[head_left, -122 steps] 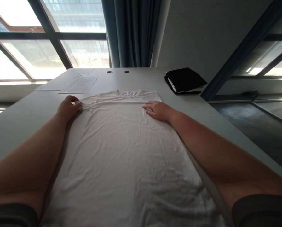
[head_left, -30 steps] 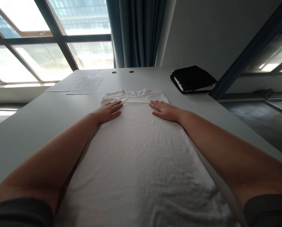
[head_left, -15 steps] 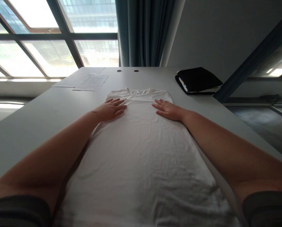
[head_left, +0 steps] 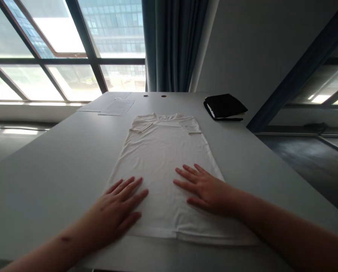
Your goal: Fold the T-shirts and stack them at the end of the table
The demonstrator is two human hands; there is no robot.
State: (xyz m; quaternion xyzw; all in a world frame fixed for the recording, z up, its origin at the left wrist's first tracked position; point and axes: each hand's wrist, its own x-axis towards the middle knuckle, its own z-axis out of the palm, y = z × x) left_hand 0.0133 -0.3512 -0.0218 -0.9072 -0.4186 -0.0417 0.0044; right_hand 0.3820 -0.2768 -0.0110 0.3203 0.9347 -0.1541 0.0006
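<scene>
A white T-shirt (head_left: pixel 164 155) lies spread on the table with its neckline at the far end and both short sleeves folded inward over the front. Its hem runs across the near end, with a few creases at the lower right. My left hand (head_left: pixel 114 209) is at the shirt's lower left, fingers stretched out and spread over the cloth. On the lower right part, my right hand (head_left: pixel 204 189) rests with its fingers spread. Neither hand grips anything.
The white table (head_left: pixel 58 170) extends around the shirt. Sheets of paper (head_left: pixel 116 107) lie at the far left, and a black folder (head_left: pixel 225 106) sits at the far right. Two round holes show near the far edge, before a blue curtain (head_left: pixel 173 45) and windows.
Both hands have slid from the shirt's upper part down towards its hem, nearer to me. The folded sleeves and the hem have come into sight, and the camera view has shifted.
</scene>
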